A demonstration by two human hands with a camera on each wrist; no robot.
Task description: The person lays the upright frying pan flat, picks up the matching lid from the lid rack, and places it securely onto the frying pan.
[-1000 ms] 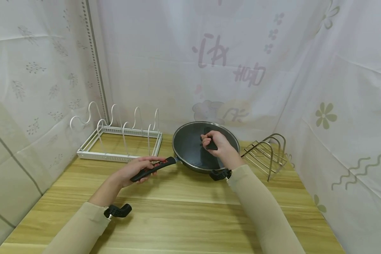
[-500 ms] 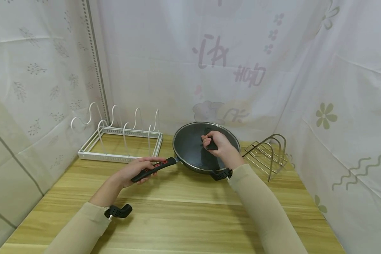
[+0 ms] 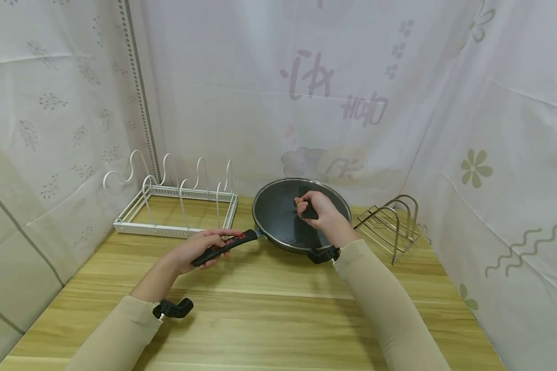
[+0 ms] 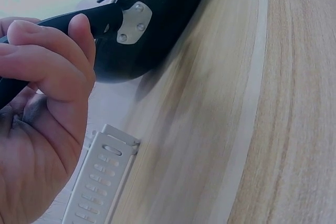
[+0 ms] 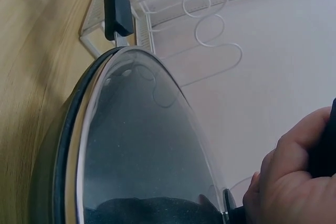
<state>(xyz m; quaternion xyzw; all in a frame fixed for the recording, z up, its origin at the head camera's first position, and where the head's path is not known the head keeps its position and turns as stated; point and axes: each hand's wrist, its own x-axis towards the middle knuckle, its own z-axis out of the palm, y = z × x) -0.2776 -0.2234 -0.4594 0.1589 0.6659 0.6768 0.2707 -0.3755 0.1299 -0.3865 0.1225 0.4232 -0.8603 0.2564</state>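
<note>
A dark wok (image 3: pixel 283 248) stands on the wooden table, its long black handle (image 3: pixel 249 236) with red lettering pointing to the left. My left hand (image 3: pixel 196 251) grips that handle, and in the left wrist view its fingers (image 4: pixel 47 51) curl round it. A glass lid (image 3: pixel 276 212) with a metal rim covers the wok. In the right wrist view the rims of lid (image 5: pixel 142 145) and wok lie close together. My right hand (image 3: pixel 324 210) holds the lid's black knob (image 3: pixel 310 212), which the fingers partly hide.
A white rack (image 3: pixel 153 229) with curved wire dividers stands at the back left, close to the wok handle. To the wok's right is a metal wire rack (image 3: pixel 396 232). Printed curtains (image 3: pixel 241 103) hang behind and at the right side.
</note>
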